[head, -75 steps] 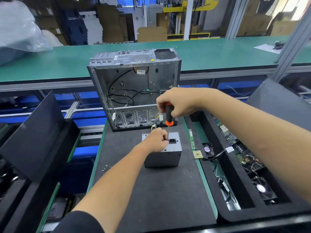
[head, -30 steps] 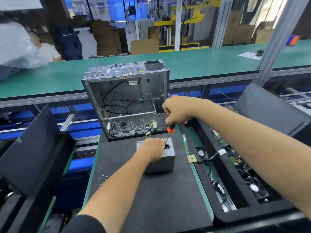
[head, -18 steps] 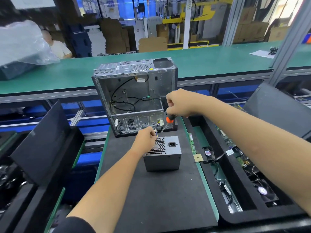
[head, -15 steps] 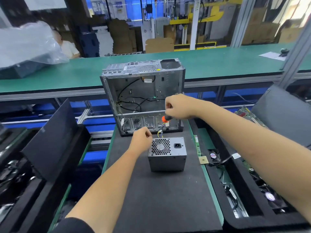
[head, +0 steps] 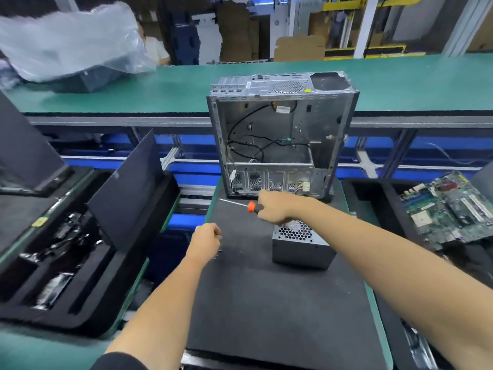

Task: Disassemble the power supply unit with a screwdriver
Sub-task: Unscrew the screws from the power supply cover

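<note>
The grey power supply unit (head: pixel 302 245) stands on the black foam mat (head: pixel 266 303), its honeycomb fan grille facing up. My right hand (head: pixel 276 206) hovers just behind it and grips the black handle of a screwdriver (head: pixel 250 206) with an orange collar. The screwdriver's shaft points left, level above the mat. My left hand (head: pixel 206 240) is left of the unit with its fingers curled; whether anything is inside them is hidden. A few small screws (head: pixel 219 252) lie on the mat right beside that hand.
An open, emptied computer case (head: pixel 280 134) stands at the mat's far edge. A foam tray (head: pixel 66 249) with dark parts sits left, its lid raised. A green motherboard (head: pixel 448 209) lies in the right tray. Beyond, a green conveyor (head: pixel 160 86) carries a plastic bag (head: pixel 72 44).
The screwdriver came off the power supply unit's top and swung left to lie level. My left hand left the unit and moved left and nearer, down to the loose screws.
</note>
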Tool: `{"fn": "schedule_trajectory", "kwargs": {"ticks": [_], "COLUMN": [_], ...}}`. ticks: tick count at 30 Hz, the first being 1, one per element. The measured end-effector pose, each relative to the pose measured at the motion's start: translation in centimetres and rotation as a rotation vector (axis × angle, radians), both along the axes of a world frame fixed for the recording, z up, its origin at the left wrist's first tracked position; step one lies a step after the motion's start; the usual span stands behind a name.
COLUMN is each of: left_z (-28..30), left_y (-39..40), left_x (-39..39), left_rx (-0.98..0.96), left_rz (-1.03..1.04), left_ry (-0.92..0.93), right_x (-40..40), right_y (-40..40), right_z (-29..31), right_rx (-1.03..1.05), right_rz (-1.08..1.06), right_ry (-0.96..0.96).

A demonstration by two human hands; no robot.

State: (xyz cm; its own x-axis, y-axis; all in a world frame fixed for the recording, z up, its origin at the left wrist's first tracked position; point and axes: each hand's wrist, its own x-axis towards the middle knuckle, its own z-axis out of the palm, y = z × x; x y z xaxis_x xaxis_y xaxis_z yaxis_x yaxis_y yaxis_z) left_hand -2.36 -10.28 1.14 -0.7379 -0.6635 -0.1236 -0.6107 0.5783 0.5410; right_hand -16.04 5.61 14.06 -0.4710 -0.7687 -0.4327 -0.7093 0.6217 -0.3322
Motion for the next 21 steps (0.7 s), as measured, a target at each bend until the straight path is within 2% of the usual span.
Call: {"fn": "schedule_trajectory", "kwargs": {"ticks": [6, 10, 21], "left_z": [-1.8, -2.3, -2.7], "left_y": [-0.1, 0.4, 0.8], "left_x": [-0.7, -1.8, -2.8], "left_rx": [-0.003, -0.095, -0.135], "left_rz": [-0.046, -0.075, -0.063], "left_ry": [-0.09, -0.176, -0.301], "right_x": [-0.2, -1.0, -1.7], "right_y": [-1.5, -1.8, -2.0], "right_z": [-0.8, -1.5, -1.4], "right_rx": [-0.019, 0.004, -0.006], "right_rz": [-0.005, 0.019, 0.036], "right_ry": [-0.079, -0.055, -0.041]}}
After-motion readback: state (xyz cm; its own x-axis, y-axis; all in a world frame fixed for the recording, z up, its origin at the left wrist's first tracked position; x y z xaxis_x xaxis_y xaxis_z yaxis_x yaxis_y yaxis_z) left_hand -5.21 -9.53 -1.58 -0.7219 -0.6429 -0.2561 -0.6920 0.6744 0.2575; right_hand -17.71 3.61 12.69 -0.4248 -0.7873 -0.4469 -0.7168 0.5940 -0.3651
